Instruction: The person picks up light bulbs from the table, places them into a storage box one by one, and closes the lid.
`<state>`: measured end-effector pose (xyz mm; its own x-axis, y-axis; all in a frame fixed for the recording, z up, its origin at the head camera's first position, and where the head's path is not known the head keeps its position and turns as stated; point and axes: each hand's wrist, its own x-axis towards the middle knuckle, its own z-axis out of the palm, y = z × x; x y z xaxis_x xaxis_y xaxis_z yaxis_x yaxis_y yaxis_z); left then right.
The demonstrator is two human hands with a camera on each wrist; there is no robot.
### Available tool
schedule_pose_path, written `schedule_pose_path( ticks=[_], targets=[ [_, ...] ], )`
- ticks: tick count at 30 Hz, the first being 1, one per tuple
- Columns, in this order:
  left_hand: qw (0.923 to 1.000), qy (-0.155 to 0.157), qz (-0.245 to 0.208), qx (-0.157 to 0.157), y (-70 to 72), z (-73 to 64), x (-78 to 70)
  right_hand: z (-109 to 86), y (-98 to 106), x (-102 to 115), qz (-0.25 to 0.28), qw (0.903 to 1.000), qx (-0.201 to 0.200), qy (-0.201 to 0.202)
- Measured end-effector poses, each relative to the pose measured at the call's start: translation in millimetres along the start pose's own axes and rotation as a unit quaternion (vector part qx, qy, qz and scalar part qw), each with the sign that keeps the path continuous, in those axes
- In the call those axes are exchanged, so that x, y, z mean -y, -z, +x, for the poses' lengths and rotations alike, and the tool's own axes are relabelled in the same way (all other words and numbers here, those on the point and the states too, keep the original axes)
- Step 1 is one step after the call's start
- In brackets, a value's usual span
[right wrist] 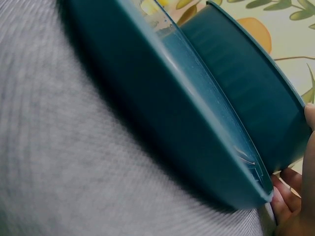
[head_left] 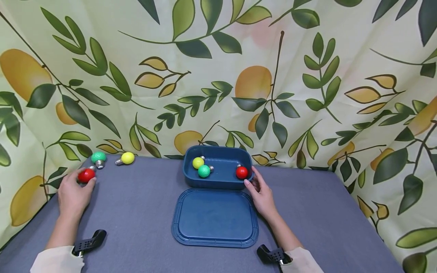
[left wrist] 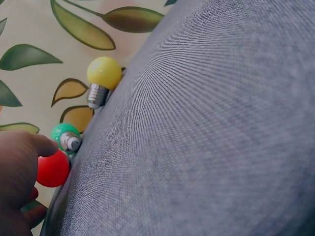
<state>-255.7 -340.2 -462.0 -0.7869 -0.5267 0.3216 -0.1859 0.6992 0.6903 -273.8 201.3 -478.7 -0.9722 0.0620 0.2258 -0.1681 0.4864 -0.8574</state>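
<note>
At the table's left side my left hand [head_left: 73, 194] pinches a red light bulb [head_left: 87, 175] between thumb and fingers. In the left wrist view that red bulb [left wrist: 53, 169] appears below the thumb, close to a green bulb [left wrist: 65, 133]. A blue box [head_left: 213, 183] stands at the back middle, holding a yellow bulb [head_left: 198, 163], a green bulb [head_left: 204, 171] and a red bulb [head_left: 242, 172]. My right hand [head_left: 263, 196] grips the box's front right corner, thumb at the rim and fingers along the side wall; the right wrist view shows this box wall [right wrist: 246, 83] too.
Beyond my left hand, a green bulb [head_left: 98, 157] and a yellow bulb [head_left: 128, 158] lie near the back edge. A blue lid [head_left: 215, 218] lies flat in front of the box. Behind the grey tabletop [head_left: 136, 216] hangs a leaf-and-fruit patterned cloth [head_left: 211, 76].
</note>
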Motion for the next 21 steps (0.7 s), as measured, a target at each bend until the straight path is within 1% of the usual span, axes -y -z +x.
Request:
schedule_pose_path(
  ticks=[5,8,12,15,21],
  targets=[
    [0.9998,0.018,0.000,0.009,-1.5,2.4,0.4,0.3,0.4,-0.7,-0.001,1.0000,-0.001,0.001],
    [0.9997,0.023,-0.005,0.006,-2.2,1.9,0.7,0.7,0.0,-1.1,-0.002,1.0000,-0.002,0.003],
    [0.9997,0.017,-0.012,-0.011,-2.7,0.2,3.1,0.9,-1.1,-0.9,-0.005,1.0000,-0.001,0.006],
    [0.9997,0.016,-0.011,-0.017,-2.5,-0.2,3.8,1.0,-1.5,-0.9,-0.007,1.0000,0.001,0.007],
    [0.9998,0.013,0.003,-0.013,-3.5,1.1,2.5,0.9,-0.9,-0.7,-0.004,1.0000,-0.001,0.001]
  ],
)
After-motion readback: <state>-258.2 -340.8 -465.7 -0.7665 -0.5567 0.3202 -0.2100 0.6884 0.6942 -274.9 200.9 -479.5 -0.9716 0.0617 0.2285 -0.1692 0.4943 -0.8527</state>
